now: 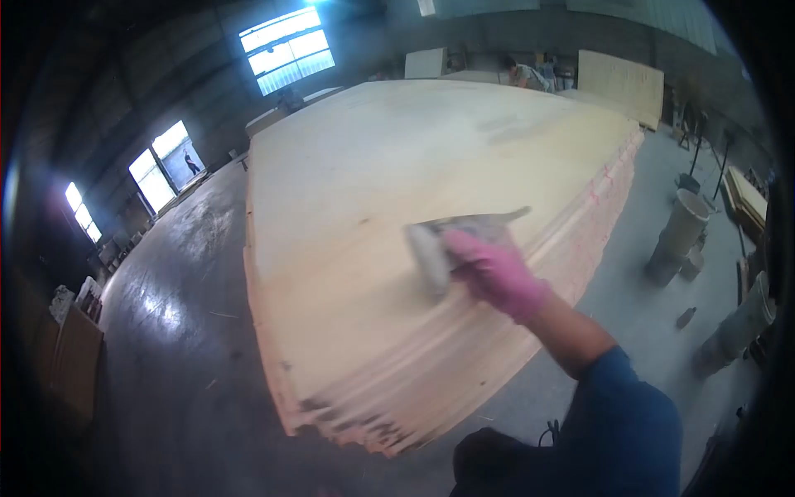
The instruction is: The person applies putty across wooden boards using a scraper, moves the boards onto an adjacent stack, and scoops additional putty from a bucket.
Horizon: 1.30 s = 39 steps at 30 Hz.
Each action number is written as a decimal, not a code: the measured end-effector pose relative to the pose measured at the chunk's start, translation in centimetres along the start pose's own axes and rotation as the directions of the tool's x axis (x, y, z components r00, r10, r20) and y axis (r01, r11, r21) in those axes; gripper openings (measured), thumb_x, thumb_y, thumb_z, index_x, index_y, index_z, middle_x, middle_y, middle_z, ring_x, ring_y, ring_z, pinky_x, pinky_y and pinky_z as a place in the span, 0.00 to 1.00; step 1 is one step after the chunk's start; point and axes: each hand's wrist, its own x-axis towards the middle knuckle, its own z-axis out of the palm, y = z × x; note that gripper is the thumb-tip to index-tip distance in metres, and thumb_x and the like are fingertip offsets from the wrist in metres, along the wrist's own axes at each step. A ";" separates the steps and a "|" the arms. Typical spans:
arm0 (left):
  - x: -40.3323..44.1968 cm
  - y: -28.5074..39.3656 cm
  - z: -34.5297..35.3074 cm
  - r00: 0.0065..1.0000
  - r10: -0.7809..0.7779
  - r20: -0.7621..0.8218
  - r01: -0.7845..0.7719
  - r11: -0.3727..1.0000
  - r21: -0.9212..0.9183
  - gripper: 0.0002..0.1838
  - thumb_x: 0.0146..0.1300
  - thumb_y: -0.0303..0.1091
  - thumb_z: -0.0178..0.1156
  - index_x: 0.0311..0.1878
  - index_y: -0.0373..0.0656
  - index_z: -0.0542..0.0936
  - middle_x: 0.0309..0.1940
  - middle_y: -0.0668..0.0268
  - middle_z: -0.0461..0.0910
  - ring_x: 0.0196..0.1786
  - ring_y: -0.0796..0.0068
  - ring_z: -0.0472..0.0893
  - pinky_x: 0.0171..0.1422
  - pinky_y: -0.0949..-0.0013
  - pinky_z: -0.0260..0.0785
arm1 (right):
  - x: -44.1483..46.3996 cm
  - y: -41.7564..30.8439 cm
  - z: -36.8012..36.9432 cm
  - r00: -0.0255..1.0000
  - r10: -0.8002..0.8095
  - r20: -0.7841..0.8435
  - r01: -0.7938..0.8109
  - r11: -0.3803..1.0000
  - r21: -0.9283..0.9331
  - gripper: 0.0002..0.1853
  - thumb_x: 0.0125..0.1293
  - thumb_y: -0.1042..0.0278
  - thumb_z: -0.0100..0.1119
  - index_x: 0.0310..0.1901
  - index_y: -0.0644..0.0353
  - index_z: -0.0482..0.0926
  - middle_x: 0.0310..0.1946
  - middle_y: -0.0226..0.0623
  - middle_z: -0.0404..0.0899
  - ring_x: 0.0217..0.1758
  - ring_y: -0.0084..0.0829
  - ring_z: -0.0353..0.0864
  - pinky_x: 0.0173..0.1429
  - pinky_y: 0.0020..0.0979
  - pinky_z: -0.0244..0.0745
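Note:
My right hand (497, 269), in a pink glove, is closed around a grey wide-bladed scraper (427, 258). Motion blurs the blade, which is at or just above the top sheet of a tall plywood stack (331, 182). Behind the glove a thin dark strip sticks out to the right; whether it belongs to the same tool I cannot tell. The sheet is pale, with a small brown mark and darker smudges. Frayed layers show at the stack's near corner, and pinkish streaks run down its right side. My left hand is out of view.
Grey buckets (681, 228) and a tall cylindrical container (741, 323) stand on the floor to the right. A small bottle-like object (686, 317) is between them. Boards lean at the left wall. Another person (528, 76) is bent over beyond the stack; someone else stands by the far doorway.

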 end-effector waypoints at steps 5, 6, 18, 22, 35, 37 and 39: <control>25.9 5.5 -6.7 0.950 0.262 -0.169 -0.310 0.858 -0.410 0.23 0.72 0.33 0.53 0.66 0.32 0.74 0.67 0.49 0.75 0.69 0.50 0.73 0.75 0.56 0.62 | 1.7 3.4 2.6 0.960 -0.171 -0.220 0.171 0.985 -0.020 0.12 0.70 0.69 0.63 0.52 0.64 0.78 0.43 0.34 0.81 0.41 0.25 0.84 0.42 0.29 0.85; 29.0 6.2 -7.1 0.926 0.325 -0.195 -0.378 0.817 -0.436 0.24 0.72 0.34 0.54 0.67 0.32 0.73 0.68 0.49 0.74 0.70 0.50 0.72 0.76 0.56 0.61 | 2.0 3.5 3.2 0.955 -0.183 -0.234 0.180 0.983 -0.035 0.12 0.70 0.70 0.63 0.52 0.63 0.78 0.43 0.33 0.81 0.41 0.25 0.84 0.42 0.28 0.85; 58.3 17.1 -5.4 0.303 0.924 -0.234 -0.858 0.158 -0.489 0.27 0.67 0.32 0.55 0.65 0.24 0.71 0.63 0.39 0.74 0.68 0.41 0.71 0.76 0.50 0.60 | 3.3 3.1 10.4 0.746 -0.266 -0.610 0.075 0.945 -0.320 0.18 0.70 0.67 0.66 0.59 0.57 0.76 0.47 0.32 0.82 0.45 0.28 0.85 0.43 0.31 0.87; 69.3 19.6 -1.3 0.084 0.969 -0.234 -0.926 -0.010 -0.377 0.26 0.67 0.34 0.57 0.63 0.24 0.73 0.63 0.37 0.73 0.68 0.38 0.71 0.75 0.49 0.61 | 5.4 2.8 14.0 0.701 -0.351 -0.621 0.063 0.898 -0.436 0.19 0.69 0.68 0.67 0.59 0.61 0.76 0.49 0.37 0.81 0.49 0.33 0.85 0.50 0.38 0.89; 96.6 30.2 13.2 0.103 0.995 -0.009 -0.936 0.094 -0.338 0.31 0.73 0.49 0.54 0.61 0.23 0.74 0.61 0.37 0.75 0.66 0.41 0.72 0.74 0.53 0.63 | 23.2 -4.3 14.1 0.423 -0.651 -0.630 -0.371 0.511 -0.776 0.37 0.61 0.64 0.74 0.60 0.74 0.59 0.54 0.54 0.74 0.55 0.41 0.83 0.47 0.36 0.91; 96.2 30.4 13.4 0.115 0.991 0.068 -0.951 0.129 -0.281 0.32 0.72 0.46 0.56 0.67 0.25 0.69 0.67 0.38 0.70 0.72 0.42 0.68 0.78 0.52 0.56 | 25.2 -5.8 9.8 0.463 -0.627 -0.627 -0.371 0.505 -0.779 0.34 0.60 0.66 0.74 0.58 0.72 0.62 0.53 0.53 0.75 0.54 0.41 0.84 0.45 0.36 0.91; 96.4 30.1 12.9 0.095 0.991 0.094 -0.942 0.120 -0.314 0.34 0.71 0.43 0.58 0.71 0.27 0.66 0.71 0.40 0.67 0.75 0.43 0.64 0.80 0.52 0.52 | 28.8 -6.5 5.3 0.329 -0.599 -0.730 -0.296 0.668 -0.682 0.32 0.59 0.69 0.74 0.57 0.71 0.63 0.52 0.52 0.76 0.52 0.42 0.84 0.44 0.36 0.91</control>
